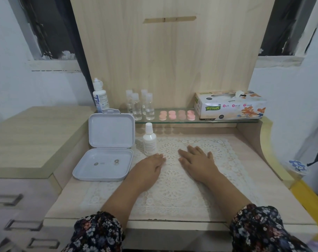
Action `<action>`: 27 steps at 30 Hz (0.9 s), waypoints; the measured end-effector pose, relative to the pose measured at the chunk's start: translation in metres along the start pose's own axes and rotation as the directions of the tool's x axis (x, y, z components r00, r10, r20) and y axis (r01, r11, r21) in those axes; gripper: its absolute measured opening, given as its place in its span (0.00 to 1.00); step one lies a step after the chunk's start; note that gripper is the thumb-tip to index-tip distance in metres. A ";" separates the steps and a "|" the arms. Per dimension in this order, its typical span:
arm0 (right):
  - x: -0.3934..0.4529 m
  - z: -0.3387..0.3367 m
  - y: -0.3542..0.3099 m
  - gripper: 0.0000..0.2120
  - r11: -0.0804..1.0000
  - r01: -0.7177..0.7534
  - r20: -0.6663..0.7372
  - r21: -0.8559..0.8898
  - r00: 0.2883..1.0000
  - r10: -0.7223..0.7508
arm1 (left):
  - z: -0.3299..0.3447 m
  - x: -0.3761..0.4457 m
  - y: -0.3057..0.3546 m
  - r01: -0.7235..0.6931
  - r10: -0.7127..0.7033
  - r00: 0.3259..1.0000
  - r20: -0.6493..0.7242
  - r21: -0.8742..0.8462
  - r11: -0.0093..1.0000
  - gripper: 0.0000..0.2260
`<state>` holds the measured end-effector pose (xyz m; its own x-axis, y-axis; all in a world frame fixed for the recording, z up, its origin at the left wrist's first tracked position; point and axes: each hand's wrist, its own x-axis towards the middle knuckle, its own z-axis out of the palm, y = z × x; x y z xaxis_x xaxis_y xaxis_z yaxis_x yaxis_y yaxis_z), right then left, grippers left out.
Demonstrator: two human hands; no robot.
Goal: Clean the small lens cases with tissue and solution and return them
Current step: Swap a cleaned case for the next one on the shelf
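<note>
While both forearms in dark floral sleeves reach in from the near edge, the left hand (pixel 151 165) and the right hand (pixel 198 160) lie flat, palms down, fingers straight, on a white lace mat (pixel 172 193) covering the pale wooden desk (pixel 260 179); neither holds anything. Just left of the left hand sits an open white plastic hinged box (pixel 105 160), lid upright, with two small metal-looking items in its base, too small to identify. Just beyond the left hand's fingertips stands a small white capped solution bottle (pixel 149 140) on the mat. Farther back, on a glass shelf (pixel 227 121), eight small pink round lens cases (pixel 176 115) stand in two rows, apart from both hands. Left of them stand four clear capped vials (pixel 140 105) and a taller white labelled bottle (pixel 100 96); right of them, a floral printed tissue box (pixel 231 105).
</note>
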<state>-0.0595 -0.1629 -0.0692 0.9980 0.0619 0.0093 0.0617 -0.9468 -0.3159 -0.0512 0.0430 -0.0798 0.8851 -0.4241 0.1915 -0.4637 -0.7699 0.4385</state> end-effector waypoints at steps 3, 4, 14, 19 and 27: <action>-0.001 0.000 0.001 0.21 0.999 -0.012 -0.008 0.039 1.000 0.012 | 0.001 -0.001 0.001 -0.002 0.002 1.000 -0.008 0.006 1.000 0.17; 0.000 0.000 0.001 0.20 0.997 -0.012 -0.033 0.073 0.999 0.014 | 0.001 -0.002 0.001 -0.002 0.003 1.000 -0.011 0.012 1.000 0.18; 0.042 -0.049 -0.027 0.08 0.999 -0.010 -0.740 0.031 0.672 0.030 | 0.003 -0.002 0.002 -0.015 0.018 0.997 -0.077 0.038 0.999 0.17; 0.068 -0.073 -0.039 0.15 0.998 -0.057 -0.636 0.015 0.770 0.054 | 0.005 -0.003 0.000 0.001 0.002 0.996 -0.086 0.030 1.000 0.17; 0.079 -0.074 -0.041 0.17 0.993 -0.113 -0.546 -0.035 0.835 0.076 | 0.009 -0.001 -0.003 0.000 0.002 0.997 -0.083 0.033 0.999 0.18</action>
<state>0.0178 -0.1430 0.0151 0.8435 -0.1926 0.5014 -0.0514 -0.9582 -0.2816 -0.0508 0.0419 -0.0888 0.8842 -0.3848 0.2646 -0.4643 -0.7853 0.4095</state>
